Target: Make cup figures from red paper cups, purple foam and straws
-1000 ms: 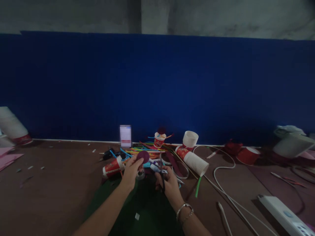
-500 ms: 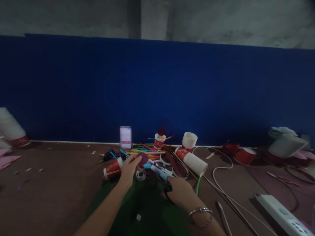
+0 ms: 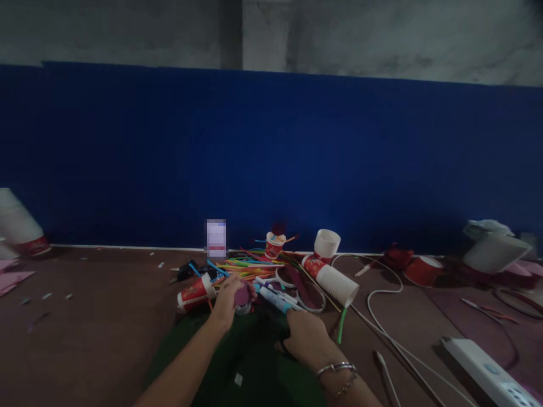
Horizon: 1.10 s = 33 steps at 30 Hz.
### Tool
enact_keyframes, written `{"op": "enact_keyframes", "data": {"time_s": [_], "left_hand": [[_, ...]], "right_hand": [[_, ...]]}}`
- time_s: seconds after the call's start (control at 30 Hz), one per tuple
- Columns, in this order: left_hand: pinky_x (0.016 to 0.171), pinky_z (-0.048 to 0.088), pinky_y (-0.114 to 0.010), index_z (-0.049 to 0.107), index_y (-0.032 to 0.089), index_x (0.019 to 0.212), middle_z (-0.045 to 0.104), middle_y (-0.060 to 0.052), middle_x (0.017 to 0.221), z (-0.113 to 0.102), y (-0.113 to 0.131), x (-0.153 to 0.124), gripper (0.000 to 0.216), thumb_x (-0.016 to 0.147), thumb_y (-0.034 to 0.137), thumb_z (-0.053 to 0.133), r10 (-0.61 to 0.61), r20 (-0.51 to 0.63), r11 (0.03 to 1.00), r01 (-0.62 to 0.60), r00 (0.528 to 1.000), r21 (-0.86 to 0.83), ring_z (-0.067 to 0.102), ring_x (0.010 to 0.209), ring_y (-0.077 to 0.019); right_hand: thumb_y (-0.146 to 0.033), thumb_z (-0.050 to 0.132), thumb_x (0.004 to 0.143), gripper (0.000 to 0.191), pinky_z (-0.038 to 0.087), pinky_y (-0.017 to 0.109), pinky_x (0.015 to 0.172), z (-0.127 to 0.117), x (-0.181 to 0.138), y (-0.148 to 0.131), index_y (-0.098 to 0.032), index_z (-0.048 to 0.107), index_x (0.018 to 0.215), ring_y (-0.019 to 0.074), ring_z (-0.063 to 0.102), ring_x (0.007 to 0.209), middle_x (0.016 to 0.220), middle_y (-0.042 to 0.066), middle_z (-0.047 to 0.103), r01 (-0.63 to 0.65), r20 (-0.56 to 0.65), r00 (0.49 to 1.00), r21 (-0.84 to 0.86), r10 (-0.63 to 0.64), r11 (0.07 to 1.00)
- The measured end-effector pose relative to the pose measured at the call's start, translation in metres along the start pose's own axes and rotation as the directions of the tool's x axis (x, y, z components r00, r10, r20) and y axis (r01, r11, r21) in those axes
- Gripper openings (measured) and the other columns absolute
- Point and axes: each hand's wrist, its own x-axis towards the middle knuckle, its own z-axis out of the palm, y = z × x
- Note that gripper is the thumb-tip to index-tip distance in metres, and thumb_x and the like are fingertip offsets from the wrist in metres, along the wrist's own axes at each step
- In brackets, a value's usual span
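Purple disc [image 3: 242, 295] held at the left hand [image 3: 225, 301], thumb and fingers bent around its edge; hand partly closed. Disc is near the centre of the brown table [image 3: 106, 339], just above a tape roll [image 3: 243, 310], which it partly overlaps in view; contact cannot be told. Right hand [image 3: 309, 333] curled, to the right and slightly nearer, around black scissors [image 3: 285, 338]; mostly hidden, so blade opening cannot be told. Metal bracelet [image 3: 337, 368] on right wrist. Dark green sheet [image 3: 220, 356] beneath both hands, with a white scrap [image 3: 238, 379] on it. Markers [image 3: 275, 299] lie between and beyond the hands. Red paper cup [image 3: 196, 293] on its side, left of the left hand. Far side: coloured pipe cleaners [image 3: 244, 263] in a loose heap; small cup [image 3: 275, 246] upright. Right: cup stack [image 3: 337, 284] lying down; white power strip [image 3: 487, 370] near, far right.
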Motion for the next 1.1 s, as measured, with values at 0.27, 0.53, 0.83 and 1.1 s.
{"op": "enact_keyframes", "data": {"time_s": [0.27,0.53,0.83,1.1], "left_hand": [[0.047,0.041,-0.022,0.052,0.019,0.079,0.063,0.001,0.06,0.004,-0.01,-0.002,0.023,0.06,0.026,0.063,-0.111,0.129,0.981,0.088,0.985,0.172,0.058,0.05,-0.0133],[0.059,0.04,-0.023,0.062,0.019,0.067,0.056,0.002,0.063,-0.002,-0.013,0.008,0.006,0.061,0.021,0.065,0.374,-0.046,0.839,-0.317,0.926,0.442,0.05,0.06,-0.0125],[0.09,0.04,-0.038,0.064,0.021,0.094,0.066,-0.007,0.097,-0.012,-0.017,0.007,0.026,0.076,0.012,0.049,0.496,0.315,0.312,-0.505,0.809,0.805,0.056,0.097,-0.0237],[0.088,0.039,-0.041,0.063,0.018,0.104,0.064,-0.012,0.105,0.006,-0.011,0.014,0.031,0.076,0.012,0.051,0.143,0.415,-0.186,-0.387,0.899,0.903,0.052,0.104,-0.0286]], "right_hand": [[-0.027,0.075,0.048,0.044,0.042,0.03,0.056,0.014,0.006,0.015,-0.018,0.066,0.091,0.0283,0.065,0.072,0.078,0.01,0.07,0.062,0.047,0.997,0.072,-0.065,0.995],[-0.016,0.049,0.076,0.02,0.04,0.027,0.065,0.003,0.018,0.017,-0.021,0.066,0.085,0.0209,0.064,0.077,0.08,0.006,0.069,0.086,-0.168,0.984,0.115,-0.066,0.99],[-0.016,0.054,0.074,0.021,0.043,0.03,0.08,0.019,0.032,0.016,-0.016,0.064,0.092,0.0248,0.059,0.095,0.1,0.012,0.063,0.112,-0.255,0.962,0.053,-0.095,0.992],[-0.027,0.048,0.083,0.022,0.046,0.031,0.078,0.029,0.034,0.031,-0.015,0.059,0.098,0.0225,0.061,0.088,0.095,0.011,0.063,0.194,-0.444,0.896,0.365,-0.012,0.911]]}}
